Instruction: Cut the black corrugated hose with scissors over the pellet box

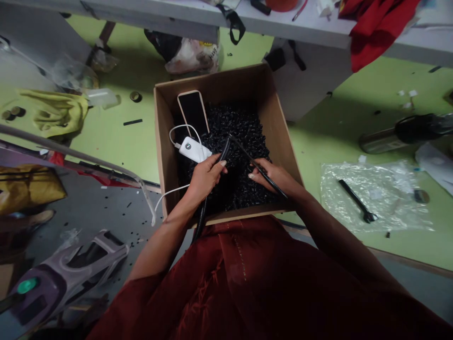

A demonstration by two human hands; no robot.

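Over a cardboard box (219,219) I work with both hands. My left hand (207,175) is closed around a ridged black tube (225,147), which runs down past the box's near edge toward my lap. A thin black rod (266,176) lies in my right hand (274,177), its far tip close to the upper end of the tube. Whether the two touch, I cannot tell. Many small shiny black pieces (239,120) fill the box. Beyond my left hand, a white power bank (193,148) with a white cable rests on them, and a phone (194,111) leans at the back left.
Right of the box, a clear plastic sheet (389,184) carries a black strap-like piece (356,198); a metal bottle (382,139) lies beyond. A yellow cloth (53,111) is at left. A shelf (300,28) with a red cloth (378,33) crosses the back.
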